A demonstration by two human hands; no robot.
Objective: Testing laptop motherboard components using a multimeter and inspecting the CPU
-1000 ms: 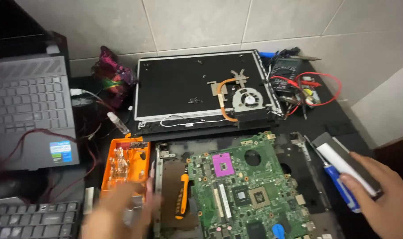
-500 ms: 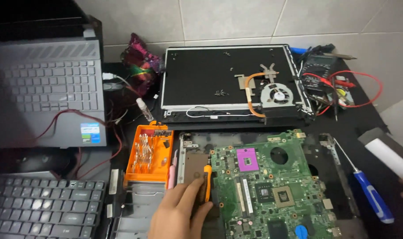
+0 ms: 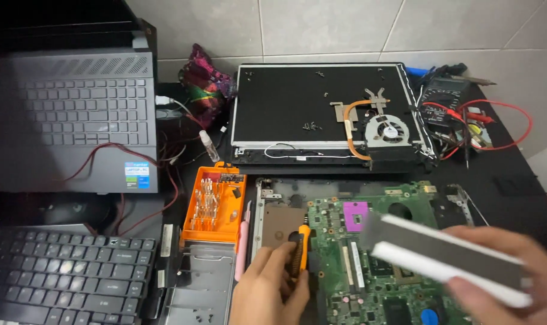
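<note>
My left hand (image 3: 272,289) sits at the bottom centre, fingers closed around the black and orange handle of a screwdriver (image 3: 301,248) that lies on the open laptop chassis. My right hand (image 3: 507,278) at the lower right grips a flat grey and white rectangular block (image 3: 446,257), blurred, held tilted above the green motherboard (image 3: 369,253). The motherboard rests in the dark laptop base (image 3: 273,192), with a purple processor socket (image 3: 355,215) showing near its upper middle.
An orange screwdriver bit case (image 3: 216,203) stands left of the chassis. Behind lie a laptop lid panel (image 3: 297,102) with loose screws and a copper heatsink with fan (image 3: 378,127). A multimeter with red leads (image 3: 454,102) sits far right, a grey laptop (image 3: 81,114) and a black keyboard (image 3: 63,274) left.
My right hand has swung the grey and white block in from the right edge to above the motherboard. My left hand has taken hold of the screwdriver handle. The view shifted left.
</note>
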